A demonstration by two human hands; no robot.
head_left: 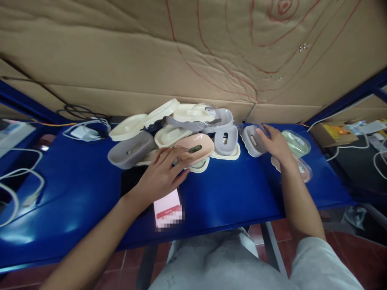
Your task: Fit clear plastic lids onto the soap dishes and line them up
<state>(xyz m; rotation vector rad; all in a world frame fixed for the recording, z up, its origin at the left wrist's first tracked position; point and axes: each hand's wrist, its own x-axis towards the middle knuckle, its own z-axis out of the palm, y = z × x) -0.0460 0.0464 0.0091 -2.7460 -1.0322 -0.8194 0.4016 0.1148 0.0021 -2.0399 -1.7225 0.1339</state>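
Note:
My left hand (165,171) lies over the near edge of a peach oval dish (202,146), its fingers touching the dish at the front of a heap of cream and grey dishes. To the right, my right hand (273,141) has its thumb and fingers on a grey dish (253,141) with a clear plastic cover. A grey dish (226,139) on a cream tray (236,154) stands between the hands. Right of my right hand are a green dish (296,143) and a pink dish (302,169), both under clear covers.
A blue table (217,193) bears everything, with a cardboard wall (121,68) behind. A pink-white box (167,201) lies near the front edge. White cables (90,131) lie at the left; a cardboard box (329,135) stands at the right.

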